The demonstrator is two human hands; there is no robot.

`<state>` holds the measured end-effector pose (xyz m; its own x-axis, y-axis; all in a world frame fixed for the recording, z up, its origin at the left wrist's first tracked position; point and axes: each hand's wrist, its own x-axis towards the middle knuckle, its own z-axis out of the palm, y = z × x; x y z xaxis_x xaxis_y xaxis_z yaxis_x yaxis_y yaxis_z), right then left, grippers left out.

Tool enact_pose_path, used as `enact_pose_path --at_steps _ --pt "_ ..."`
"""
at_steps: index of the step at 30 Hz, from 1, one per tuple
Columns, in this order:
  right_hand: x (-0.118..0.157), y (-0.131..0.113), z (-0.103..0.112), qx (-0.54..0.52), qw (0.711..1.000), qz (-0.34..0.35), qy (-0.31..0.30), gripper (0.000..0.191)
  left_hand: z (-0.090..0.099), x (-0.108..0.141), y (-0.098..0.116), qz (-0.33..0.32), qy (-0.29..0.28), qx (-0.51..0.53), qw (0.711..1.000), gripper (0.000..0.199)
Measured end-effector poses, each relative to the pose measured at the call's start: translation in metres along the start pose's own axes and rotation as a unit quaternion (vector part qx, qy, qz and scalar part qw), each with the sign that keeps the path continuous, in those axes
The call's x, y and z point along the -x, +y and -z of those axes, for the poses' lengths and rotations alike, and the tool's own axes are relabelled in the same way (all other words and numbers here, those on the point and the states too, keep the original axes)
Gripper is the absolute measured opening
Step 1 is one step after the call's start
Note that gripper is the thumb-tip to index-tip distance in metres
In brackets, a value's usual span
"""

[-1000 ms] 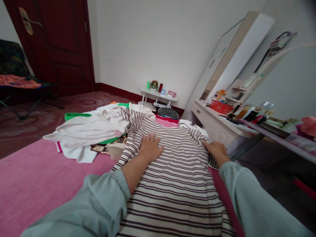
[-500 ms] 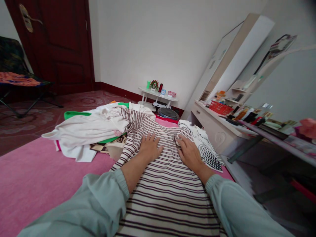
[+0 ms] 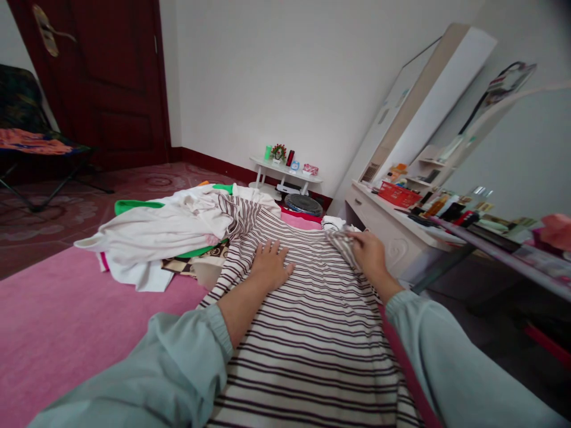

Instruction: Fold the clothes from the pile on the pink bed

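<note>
One clothes pile (image 3: 169,223) against striped shirt (image 3: 307,321)

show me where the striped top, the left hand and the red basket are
Striped top (image 3: 307,321): head view, on the middle of its body
Left hand (image 3: 270,267): head view, on the back of the hand
Red basket (image 3: 397,194): head view, on its side wall
</note>
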<state>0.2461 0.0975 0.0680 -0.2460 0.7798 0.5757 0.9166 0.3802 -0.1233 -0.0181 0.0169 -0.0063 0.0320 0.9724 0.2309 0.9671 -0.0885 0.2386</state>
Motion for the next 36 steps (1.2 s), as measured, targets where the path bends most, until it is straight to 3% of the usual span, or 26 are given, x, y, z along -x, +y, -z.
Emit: enact_pose_path --at_steps 1,3,5,7,9,12,15,17,20,23,29,33,36 --pt "-0.002 0.018 0.006 0.015 0.995 -0.085 0.042 0.039 0.0 0.0 0.0 0.0 0.0 0.002 1.0 0.062" --pt "-0.001 0.048 0.014 0.06 0.968 -0.232 0.067 0.046 0.0 0.001 0.001 0.003 0.0 0.004 1.0 0.062" --pt "0.004 0.06 0.016 0.091 0.95 -0.289 0.07 0.053 0.0 0.001 0.001 0.004 0.0 0.005 1.0 0.062" --pt "0.01 0.056 0.011 0.087 0.966 -0.237 0.062 0.052 0.0 0.001 0.001 0.002 0.005 0.005 1.0 0.062" --pt "0.014 0.042 0.001 0.065 0.99 -0.118 0.035 0.05 -0.001 0.001 0.001 -0.001 0.007 0.004 1.0 0.062" --pt "0.018 0.029 -0.019 0.056 0.996 0.003 -0.063 0.05 -0.003 0.0 0.0 -0.001 0.001 0.003 1.0 0.063" --pt "0.02 0.033 -0.032 0.066 0.979 -0.037 -0.19 0.048 -0.003 -0.001 -0.002 -0.002 -0.005 0.002 1.0 0.063" --pt "0.019 0.039 -0.032 0.061 0.973 -0.05 -0.217 0.045 -0.002 -0.001 -0.002 -0.004 -0.006 0.003 1.0 0.064" --pt "0.023 0.043 -0.017 0.047 0.986 -0.031 -0.156 0.038 -0.001 -0.001 -0.001 -0.002 -0.006 0.005 1.0 0.064" --pt "0.042 0.042 0.008 0.049 0.991 -0.09 -0.084 0.032 -0.001 -0.001 -0.001 0.001 -0.012 0.007 1.0 0.064" --pt "0.121 0.034 0.051 0.017 0.975 -0.176 -0.132 0.027 -0.005 -0.003 -0.003 -0.005 -0.011 -0.002 1.0 0.064" --pt "0.167 0.015 0.069 -0.039 0.973 -0.155 -0.166 0.033 -0.005 -0.003 -0.004 -0.015 -0.024 -0.014 1.0 0.068" --pt "0.186 -0.003 0.088 -0.045 0.981 -0.12 -0.147 0.035 0.001 0.0 -0.002 -0.023 -0.059 -0.028 0.998 0.07"
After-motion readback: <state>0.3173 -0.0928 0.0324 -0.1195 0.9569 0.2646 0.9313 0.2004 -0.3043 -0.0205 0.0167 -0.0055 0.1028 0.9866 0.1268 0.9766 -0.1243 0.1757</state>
